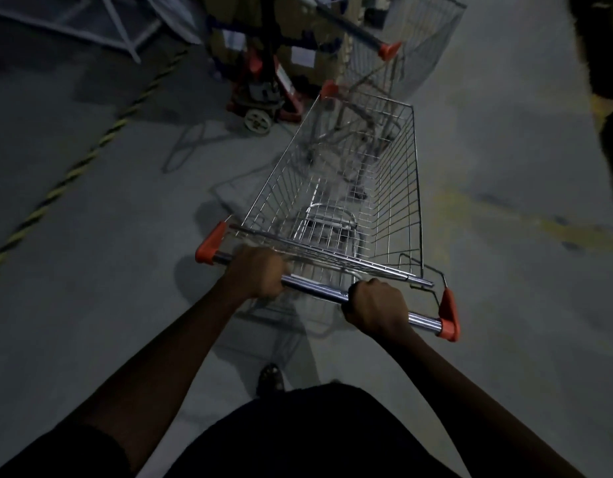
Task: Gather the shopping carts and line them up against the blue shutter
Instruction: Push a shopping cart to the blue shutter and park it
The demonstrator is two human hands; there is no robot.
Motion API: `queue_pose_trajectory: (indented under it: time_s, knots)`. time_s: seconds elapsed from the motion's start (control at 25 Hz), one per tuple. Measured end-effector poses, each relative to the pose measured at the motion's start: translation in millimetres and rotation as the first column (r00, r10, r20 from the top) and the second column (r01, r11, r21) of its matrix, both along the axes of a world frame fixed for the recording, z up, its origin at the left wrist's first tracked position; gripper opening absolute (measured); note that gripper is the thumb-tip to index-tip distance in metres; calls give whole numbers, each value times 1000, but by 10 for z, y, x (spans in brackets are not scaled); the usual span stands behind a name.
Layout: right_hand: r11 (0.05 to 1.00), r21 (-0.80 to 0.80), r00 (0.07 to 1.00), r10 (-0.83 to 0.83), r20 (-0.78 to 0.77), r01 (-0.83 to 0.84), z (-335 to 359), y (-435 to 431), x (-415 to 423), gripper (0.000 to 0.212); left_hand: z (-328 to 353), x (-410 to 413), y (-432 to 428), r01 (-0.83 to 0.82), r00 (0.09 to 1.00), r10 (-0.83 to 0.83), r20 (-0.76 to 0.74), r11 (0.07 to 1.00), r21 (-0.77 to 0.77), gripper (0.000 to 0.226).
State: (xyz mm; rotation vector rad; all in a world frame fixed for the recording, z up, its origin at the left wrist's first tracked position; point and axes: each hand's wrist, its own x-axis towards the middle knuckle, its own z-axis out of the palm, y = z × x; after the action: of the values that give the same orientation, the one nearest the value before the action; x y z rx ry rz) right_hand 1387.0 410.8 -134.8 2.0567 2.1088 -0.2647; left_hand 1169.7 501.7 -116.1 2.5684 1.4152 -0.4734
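Your left hand [258,272] and right hand [375,307] are both closed around the handlebar [315,289] of the empty shopping cart [336,188], its nose just behind a second cart [401,46]. Steer badly and it may clip the pallet jack [263,94].

A grey concrete floor [505,139] carries everything, dim and smudged with yellowish marks toward 3 o'clock. A yellow-and-black striped line [91,157] runs diagonally across it from 9 o'clock up toward 11 o'clock. At centre stands a wire shopping cart [336,188]; just beyond it at 12 o'clock stands a second cart [401,56], its frame close against the first cart's front. At 11 o'clock a red pallet jack [263,98] rests on its wheels.
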Motion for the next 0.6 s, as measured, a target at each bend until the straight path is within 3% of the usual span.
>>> queue_pose_trajectory:
  time_s: [0.36, 0.6]
  knots:
    - [935, 20, 933, 355, -49, -355, 8, 179, -285, 24, -43, -474, -708, -332, 942, 333, -40, 943, 31, 36]
    - [817, 19, 817, 576, -31, -576, 57, 417, -783, 21, -86, -908, -1055, -613, 790, 613, -14, 790, 30, 31]
